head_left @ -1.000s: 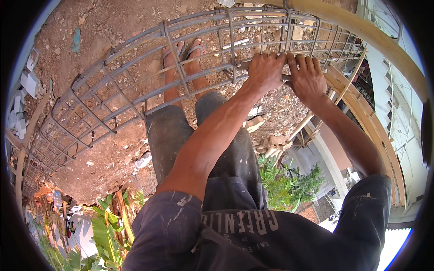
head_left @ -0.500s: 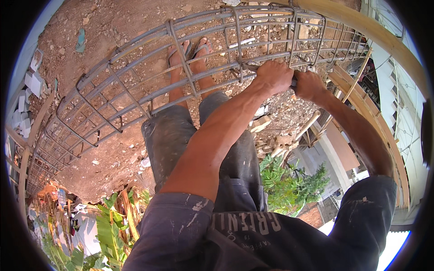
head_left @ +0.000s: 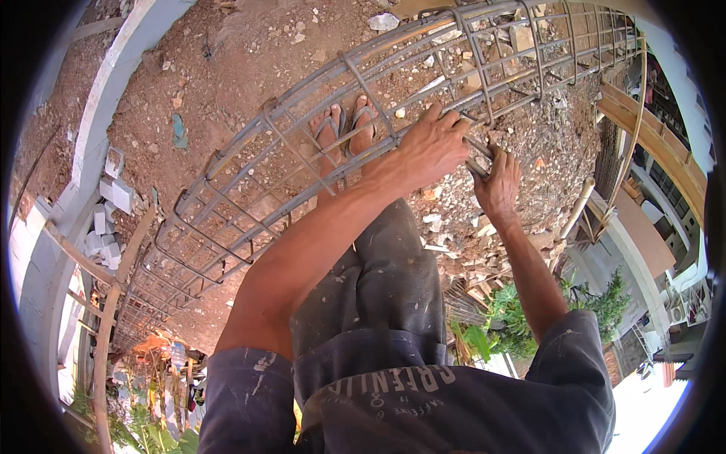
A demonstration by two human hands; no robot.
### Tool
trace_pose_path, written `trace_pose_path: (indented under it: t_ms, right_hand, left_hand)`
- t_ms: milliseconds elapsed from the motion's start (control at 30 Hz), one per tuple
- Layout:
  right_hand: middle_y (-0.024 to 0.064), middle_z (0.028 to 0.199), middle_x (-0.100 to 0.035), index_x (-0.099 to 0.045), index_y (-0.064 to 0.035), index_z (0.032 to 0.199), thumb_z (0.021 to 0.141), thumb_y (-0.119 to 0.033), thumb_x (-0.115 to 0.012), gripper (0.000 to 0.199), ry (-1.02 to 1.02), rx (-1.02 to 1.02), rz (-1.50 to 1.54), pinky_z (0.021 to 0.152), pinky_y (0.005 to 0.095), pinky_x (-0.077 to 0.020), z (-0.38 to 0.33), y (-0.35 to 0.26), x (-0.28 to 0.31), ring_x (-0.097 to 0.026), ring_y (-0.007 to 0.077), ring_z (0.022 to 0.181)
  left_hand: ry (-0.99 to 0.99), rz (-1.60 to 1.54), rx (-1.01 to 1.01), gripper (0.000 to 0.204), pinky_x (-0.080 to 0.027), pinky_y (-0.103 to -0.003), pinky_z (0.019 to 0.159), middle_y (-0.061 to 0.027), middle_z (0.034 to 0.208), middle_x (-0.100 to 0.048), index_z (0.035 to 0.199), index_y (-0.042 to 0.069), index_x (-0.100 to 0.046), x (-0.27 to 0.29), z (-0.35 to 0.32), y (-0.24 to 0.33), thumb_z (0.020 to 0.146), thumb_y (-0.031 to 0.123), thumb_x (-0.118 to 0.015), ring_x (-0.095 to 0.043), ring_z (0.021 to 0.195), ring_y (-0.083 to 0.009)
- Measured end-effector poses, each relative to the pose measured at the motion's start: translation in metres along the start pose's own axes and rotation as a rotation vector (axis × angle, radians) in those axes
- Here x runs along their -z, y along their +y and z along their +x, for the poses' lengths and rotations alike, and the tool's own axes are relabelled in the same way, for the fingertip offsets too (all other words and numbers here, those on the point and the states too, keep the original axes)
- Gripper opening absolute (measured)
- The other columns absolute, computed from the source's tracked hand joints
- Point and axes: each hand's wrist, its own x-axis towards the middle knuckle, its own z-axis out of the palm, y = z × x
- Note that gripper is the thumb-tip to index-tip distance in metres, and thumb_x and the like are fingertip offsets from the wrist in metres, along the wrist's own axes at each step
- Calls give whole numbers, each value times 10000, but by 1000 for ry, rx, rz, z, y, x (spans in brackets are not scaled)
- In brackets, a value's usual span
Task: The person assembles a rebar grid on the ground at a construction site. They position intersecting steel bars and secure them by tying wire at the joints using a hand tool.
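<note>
A long rebar cage (head_left: pixel 266 221) of grey rods and bent stirrups runs across in front of me. My left hand (head_left: pixel 432 151) lies over its near rods, fingers curled around one end of a dark metal tool (head_left: pixel 478 147). Two bar-like handles of that tool show between my hands; its head is hidden, so its exact kind is unclear. At the right, my right hand (head_left: pixel 500 181) closes its fingers around the handle ends. Both hands are on the near side of the cage.
My sandalled feet (head_left: pixel 364 125) stand on rubble-strewn soil beyond the near rods. White block pieces (head_left: pixel 113 193) lie at left beside a wooden pole (head_left: pixel 113 318). Timber boards (head_left: pixel 658 144) flank the right, with green plants (head_left: pixel 522 314) lower down.
My hands, clenched close together on the tool before, have come lower, the right fingers loosening somewhat. Two handles now show between them. The view has swung, shifting the cage rightward.
</note>
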Motion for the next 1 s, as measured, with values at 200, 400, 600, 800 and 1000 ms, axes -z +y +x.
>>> trace_pose_path:
  t_ms: [200, 400, 600, 800, 1000]
  right_hand:
    - [232, 1422, -322, -383, -90, 1414, 811, -275, -717, 713, 58, 33, 120, 1067, 550, -265, -7, -42, -40, -370, 425, 1277]
    - [185, 1387, -382, -512, -135, 1286, 791, -263, -741, 560, -48, -72, 226, 1010, 467, -338, 15, -27, -30, -428, 386, 1226]
    - [152, 1306, -484, -535, -95, 1264, 799, -216, -722, 516, 74, 255, 238, 1005, 473, -351, 2, -47, 2, -461, 342, 1193]
    - [152, 813, -679, -663, -10, 1038, 907, -101, -607, 169, -53, 200, 671, 632, 371, -511, -38, -57, 7, -635, 269, 666]
    - [105, 739, -642, -643, 5, 1041, 973, -130, -530, 190, -206, -148, 765, 556, 328, -461, -48, -52, -1, -552, 153, 585]
  left_hand:
    - [-111, 133, -104, 114, -441, -376, 895, -44, 976, -632, 819, 111, -727, 10, 3, -11, 755, 153, -643, -596, 993, -216]
    - [47, -190, 442, 126, -491, -480, 773, -123, 925, -598, 904, 50, -678, 1, -35, -2, 788, 84, -643, -622, 884, -336]
    - [130, -323, 571, 154, -494, -467, 750, -122, 982, -636, 935, 61, -676, -3, -45, 9, 789, 107, -657, -628, 858, -348]
    - [-128, -583, 595, 227, -513, -452, 740, -136, 954, -634, 1018, 48, -678, 32, -44, 14, 806, 129, -663, -644, 801, -355]
    - [448, -436, 765, 230, -490, -445, 847, -147, 1072, -603, 1062, 27, -648, 40, -72, 2, 838, 74, -623, -604, 1005, -340]
